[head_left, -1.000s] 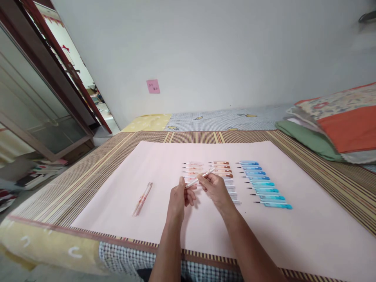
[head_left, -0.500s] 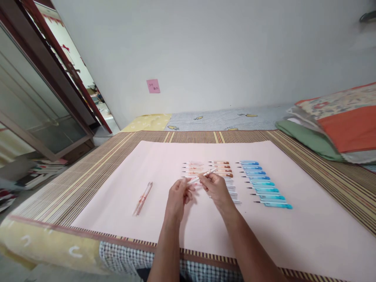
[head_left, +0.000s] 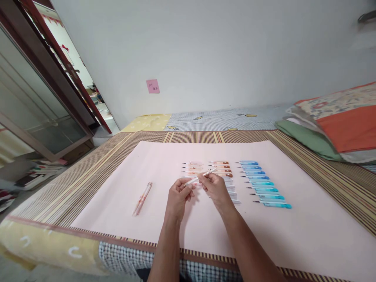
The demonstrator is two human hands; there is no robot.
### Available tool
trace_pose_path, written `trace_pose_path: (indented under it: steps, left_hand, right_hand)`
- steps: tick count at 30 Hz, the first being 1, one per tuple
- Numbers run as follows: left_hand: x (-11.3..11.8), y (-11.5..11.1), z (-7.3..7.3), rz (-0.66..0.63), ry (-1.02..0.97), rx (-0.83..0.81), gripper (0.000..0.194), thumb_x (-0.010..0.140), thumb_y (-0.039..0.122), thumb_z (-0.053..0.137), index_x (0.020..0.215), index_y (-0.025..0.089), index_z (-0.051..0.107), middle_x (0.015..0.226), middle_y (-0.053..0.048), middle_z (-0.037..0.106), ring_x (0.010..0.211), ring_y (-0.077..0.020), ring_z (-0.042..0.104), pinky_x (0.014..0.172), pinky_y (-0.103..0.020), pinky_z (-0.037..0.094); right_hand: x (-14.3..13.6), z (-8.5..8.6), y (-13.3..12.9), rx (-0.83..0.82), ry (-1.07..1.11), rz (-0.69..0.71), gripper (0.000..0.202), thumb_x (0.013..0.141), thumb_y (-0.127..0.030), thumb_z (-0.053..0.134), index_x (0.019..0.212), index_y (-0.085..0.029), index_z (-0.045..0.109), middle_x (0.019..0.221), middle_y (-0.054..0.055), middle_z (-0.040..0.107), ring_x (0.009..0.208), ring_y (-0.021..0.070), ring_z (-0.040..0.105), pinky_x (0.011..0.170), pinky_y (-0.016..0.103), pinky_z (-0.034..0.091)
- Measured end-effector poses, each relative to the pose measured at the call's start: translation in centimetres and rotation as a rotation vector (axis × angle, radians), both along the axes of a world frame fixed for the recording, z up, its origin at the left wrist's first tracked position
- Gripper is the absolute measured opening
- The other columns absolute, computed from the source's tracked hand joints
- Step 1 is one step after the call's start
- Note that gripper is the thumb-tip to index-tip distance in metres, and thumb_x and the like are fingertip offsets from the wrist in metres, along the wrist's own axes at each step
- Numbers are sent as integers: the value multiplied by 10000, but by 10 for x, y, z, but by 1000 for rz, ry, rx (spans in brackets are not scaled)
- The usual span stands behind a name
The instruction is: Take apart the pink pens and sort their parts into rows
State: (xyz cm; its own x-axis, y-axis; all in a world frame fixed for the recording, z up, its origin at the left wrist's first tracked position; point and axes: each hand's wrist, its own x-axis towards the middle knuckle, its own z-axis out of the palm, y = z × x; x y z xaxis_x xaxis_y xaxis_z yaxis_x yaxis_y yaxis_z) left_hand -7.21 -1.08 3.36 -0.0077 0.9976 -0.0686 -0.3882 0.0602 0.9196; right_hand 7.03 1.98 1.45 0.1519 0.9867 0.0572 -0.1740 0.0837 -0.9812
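Above the pink paper (head_left: 111, 203), a slim whitish pen (head_left: 192, 181) is held slantwise between both hands, its far end pointing up to the right. My left hand (head_left: 178, 197) pinches its lower end between thumb and fingers. Further along the barrel, my right hand (head_left: 216, 190) grips it with thumb and fingertips. Behind and below the hands lie rows of pens: pale pink ones (head_left: 194, 168), brown-ended ones (head_left: 221, 166) and clear-white ones (head_left: 233, 194), partly hidden by the hands. Blue pens (head_left: 260, 182) with dark tips form a column to the right.
Two pinkish pens (head_left: 143, 199) lie side by side at the left of the paper. Under the paper is a striped mat (head_left: 102, 168). A folded green cloth (head_left: 308, 139) and an orange patterned cushion (head_left: 346, 125) rest at right. A pink note (head_left: 152, 86) is on the wall.
My left thumb and fingers have shifted slightly on the lower end of the pen. The right hand keeps its place, and the laid-out pens stay put.
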Motion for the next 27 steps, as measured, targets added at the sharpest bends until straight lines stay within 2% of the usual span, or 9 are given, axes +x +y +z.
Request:
trace_pose_path:
  steps: [2,4,7,10,13,16,20,23,27]
  left_hand:
    - [0,0,-1,-4,13,-7,476,604,473,925,839,134,687,661,-26,700,454,-75,524,444,-205,285]
    - [0,0,-2,-10,31,-56,502,687,591,839,773,123,679,589,-34,667,402,-74,486,417,-214,225]
    - [0,1,-2,-14,9,-112,608,729,696,754,825,97,706,572,-61,667,398,-91,503,408,-220,216]
    - [0,0,0,-19,-68,-71,603,643,560,891,1015,120,713,746,-79,748,514,-109,599,458,-204,329]
    - [0,0,0,-32,-78,-37,547,550,393,972,954,128,717,803,-75,761,553,-97,605,489,-195,369]
    - [0,0,-3,-21,-59,-49,460,620,480,924,788,122,689,687,-50,714,476,-74,544,446,-193,308]
    - [-2,1,-6,7,-25,-84,520,661,593,865,761,109,702,554,-14,628,425,-75,494,419,-206,236]
    - [-4,2,-7,35,-6,-97,528,670,617,846,725,112,701,500,4,579,415,-71,457,422,-212,224]
    - [-6,2,-8,56,-14,-105,496,676,593,852,734,125,701,496,18,563,427,-67,444,433,-208,235]
  right_hand:
    - [-1,1,0,-2,9,17,560,618,-712,818,632,-193,608,471,-45,489,439,89,382,432,255,261]
    - [-1,3,-1,-1,10,30,558,625,-712,817,636,-193,612,469,-46,486,441,89,377,433,257,263]
    - [-1,7,-3,-1,16,23,559,614,-709,827,632,-191,619,464,-44,488,445,90,382,442,258,279]
    - [0,6,-2,-8,16,0,566,586,-709,840,617,-187,623,466,-40,501,451,91,396,453,258,299]
    - [0,3,-2,-23,12,9,555,602,-700,836,624,-187,624,470,-44,500,454,89,393,456,254,289]
    - [0,3,-3,-27,30,45,530,632,-678,832,636,-192,618,475,-47,497,459,88,381,456,254,271]
    - [0,11,-8,-9,48,109,487,661,-635,840,640,-193,637,494,-37,508,477,97,393,456,257,270]
    - [1,15,-10,-1,54,158,476,683,-625,834,626,-189,653,494,-34,496,479,99,391,451,259,271]
    - [3,11,-7,5,186,209,491,782,-656,737,735,-167,733,624,15,610,514,103,468,475,255,324]
